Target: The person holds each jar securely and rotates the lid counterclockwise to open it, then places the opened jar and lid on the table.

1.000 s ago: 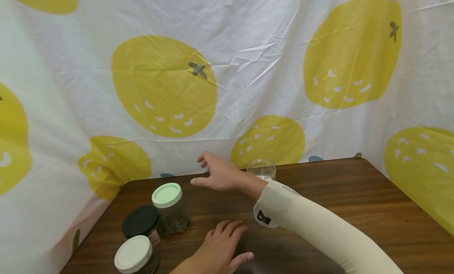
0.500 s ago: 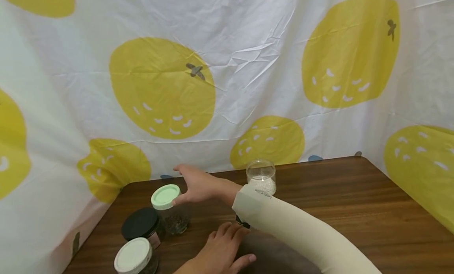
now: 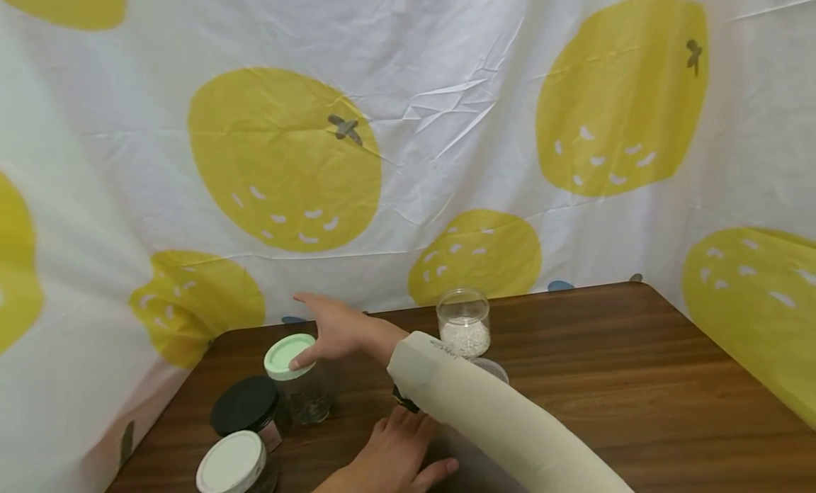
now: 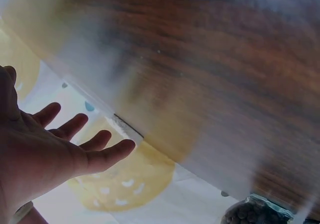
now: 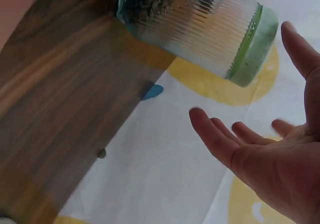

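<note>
My right hand (image 3: 341, 333) reaches over the back left of the table with thumb and fingers spread. Its thumb overlaps the mint-green lid (image 3: 279, 358) of a clear jar holding dark pellets (image 3: 311, 404) in the head view. In the right wrist view, that ribbed jar (image 5: 200, 29) stands between thumb and fingers, the thumb tip right beside the lid and the fingers apart from the glass. Lower down, my left hand (image 3: 392, 457) rests low over the table, fingers extended and partly covered by the right sleeve. The left wrist view shows that hand (image 4: 45, 151) holding nothing.
A jar with a black lid (image 3: 244, 406) and one with a white lid (image 3: 231, 463) stand nearer at left. An open clear jar of white grains (image 3: 465, 333) stands behind the right forearm. A round clear disc (image 3: 492, 369) is partly hidden by the sleeve.
My right hand has moved left and slightly down, from beyond the jar to its mint-green lid. The grain jar has come out from behind that arm. My left hand stays in place.
</note>
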Available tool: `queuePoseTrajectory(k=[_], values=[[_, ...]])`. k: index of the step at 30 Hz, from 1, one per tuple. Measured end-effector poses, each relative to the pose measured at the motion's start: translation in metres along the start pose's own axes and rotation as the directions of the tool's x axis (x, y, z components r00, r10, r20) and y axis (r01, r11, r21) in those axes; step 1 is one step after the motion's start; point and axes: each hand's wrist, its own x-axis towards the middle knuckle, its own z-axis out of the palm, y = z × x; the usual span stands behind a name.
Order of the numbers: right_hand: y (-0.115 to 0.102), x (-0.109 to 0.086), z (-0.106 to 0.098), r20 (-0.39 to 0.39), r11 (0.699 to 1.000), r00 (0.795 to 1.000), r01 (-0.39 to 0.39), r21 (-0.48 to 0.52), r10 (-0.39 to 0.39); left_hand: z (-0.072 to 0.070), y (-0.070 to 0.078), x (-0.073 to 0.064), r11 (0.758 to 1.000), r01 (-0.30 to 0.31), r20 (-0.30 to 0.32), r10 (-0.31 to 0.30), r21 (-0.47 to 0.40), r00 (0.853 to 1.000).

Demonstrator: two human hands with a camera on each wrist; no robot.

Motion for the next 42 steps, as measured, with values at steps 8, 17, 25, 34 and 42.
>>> queuePoseTrajectory(k=[8,17,25,34,42], values=[[-0.005,0.009,0.022,0.023,0.981,0.997,-0.075,0.176,0.072,0.002,-0.003,0.0,0.999,-0.048,-0.02,0.048,-0.018,0.999],[-0.007,0.008,0.034,0.041,0.988,0.992,-0.123,0.098,0.119,0.01,-0.006,-0.004,0.992,-0.128,-0.102,0.129,0.01,0.986],[-0.005,0.009,0.033,0.046,0.989,0.992,-0.118,0.084,0.114,0.007,-0.007,-0.003,0.993,-0.116,-0.09,0.115,0.005,0.989],[0.006,-0.001,0.017,0.052,0.995,0.998,-0.048,0.082,0.044,0.006,-0.01,-0.006,0.992,-0.023,0.001,0.024,-0.126,1.0],[0.02,-0.02,-0.005,-0.013,0.994,1.0,-0.007,0.109,0.008,0.0,-0.01,-0.009,0.982,0.079,0.091,-0.064,-0.169,0.994]])
